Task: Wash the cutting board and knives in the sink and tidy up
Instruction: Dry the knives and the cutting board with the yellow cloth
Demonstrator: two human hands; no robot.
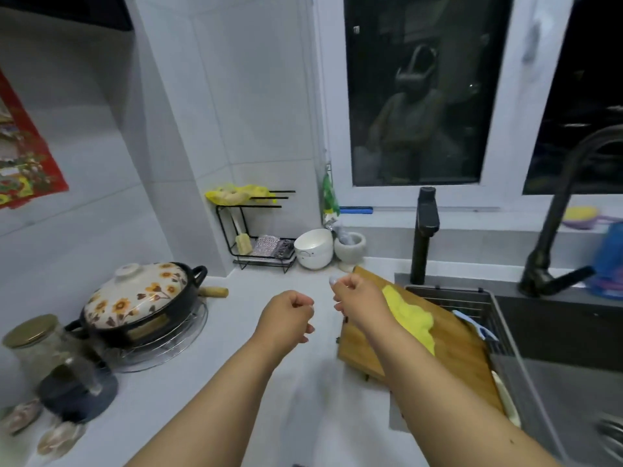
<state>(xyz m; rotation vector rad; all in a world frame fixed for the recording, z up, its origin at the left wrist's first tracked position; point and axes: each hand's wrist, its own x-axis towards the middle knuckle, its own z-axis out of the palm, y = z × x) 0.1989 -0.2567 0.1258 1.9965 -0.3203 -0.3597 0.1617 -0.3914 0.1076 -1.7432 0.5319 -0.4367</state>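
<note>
A wooden cutting board (451,352) lies on the white counter, its right edge over the sink (559,335). A yellow cloth (413,318) is spread on the board. A blue-and-white handled tool (473,326) rests on the drain rack at the sink's left side; what it is I cannot tell. My right hand (357,298) hovers over the board's left corner with its fingers curled and nothing visible in it. My left hand (286,316) floats over the bare counter just left of it, also curled and holding nothing.
A flower-patterned clay pot (141,298) sits on a wire trivet at left, with glass jars (33,345) nearer me. At the back stand a black wire rack (259,237), a white bowl (313,247) and a stone mortar (350,246). Two black faucets (425,230) rise behind the sink.
</note>
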